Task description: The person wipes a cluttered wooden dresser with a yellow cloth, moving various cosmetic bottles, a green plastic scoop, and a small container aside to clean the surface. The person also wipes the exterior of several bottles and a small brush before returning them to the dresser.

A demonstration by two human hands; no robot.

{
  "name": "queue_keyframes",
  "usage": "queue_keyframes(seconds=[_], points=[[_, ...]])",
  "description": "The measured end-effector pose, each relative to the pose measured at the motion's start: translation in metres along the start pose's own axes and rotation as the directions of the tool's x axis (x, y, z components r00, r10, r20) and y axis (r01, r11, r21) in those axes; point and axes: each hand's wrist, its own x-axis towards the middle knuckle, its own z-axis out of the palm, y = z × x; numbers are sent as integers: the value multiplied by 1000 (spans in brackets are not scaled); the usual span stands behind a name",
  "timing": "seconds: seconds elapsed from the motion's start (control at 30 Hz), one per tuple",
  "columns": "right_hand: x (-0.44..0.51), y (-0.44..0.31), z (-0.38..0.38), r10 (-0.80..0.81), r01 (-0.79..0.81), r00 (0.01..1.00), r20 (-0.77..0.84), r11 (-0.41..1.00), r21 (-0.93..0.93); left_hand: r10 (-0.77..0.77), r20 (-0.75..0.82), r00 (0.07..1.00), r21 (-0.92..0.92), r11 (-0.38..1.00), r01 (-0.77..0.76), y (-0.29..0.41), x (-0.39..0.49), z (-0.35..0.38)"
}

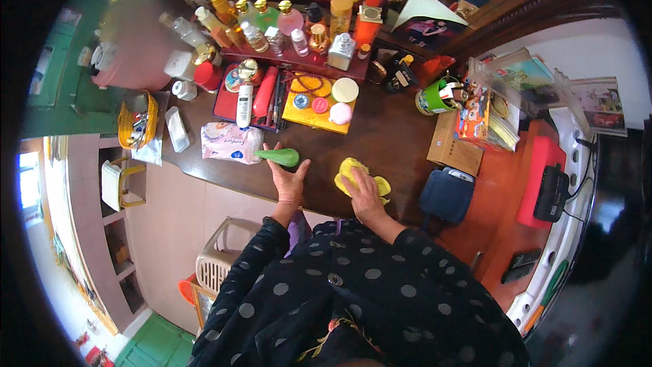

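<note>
My left hand (289, 178) is around a green tapered bottle or tube (280, 156) near the front edge of the dark wooden dresser top (316, 193). Under my right hand (365, 196) lies a crumpled yellow cloth (350, 169), pressed against the wood. A pink soft pack of wipes or pads (226, 141) sits just left of the green item. Behind my hands is a yellow box (318, 125) with several small round jars on top. Beside it, a red and blue tray (224, 107) holds a white bottle (244, 107), a red case (265, 93) and thin pencils or brushes.
Many perfume bottles (290, 19) crowd a raised shelf before the mirror. To the right stand a green pen cup (433, 99), a cardboard box (451, 148) and a dark blue pouch (447, 196). A yellow basket (152, 122) is at the left end; a beige plastic chair (216, 265) stands below.
</note>
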Motion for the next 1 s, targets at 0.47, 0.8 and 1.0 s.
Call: queue_keyframes(seconds=[0.47, 0.8, 1.0], points=[[65, 10, -33, 382, -419, 886, -262, 902, -104, -9, 158, 987, 200, 979, -23, 1, -12, -3], [166, 48, -168, 116, -182, 759, -641, 983, -37, -31, 219, 975, 251, 968, -26, -3, -19, -1], [233, 61, -188, 443, -522, 824, -353, 837, -167, -58, 218, 974, 234, 972, 6, -5, -21, -1]])
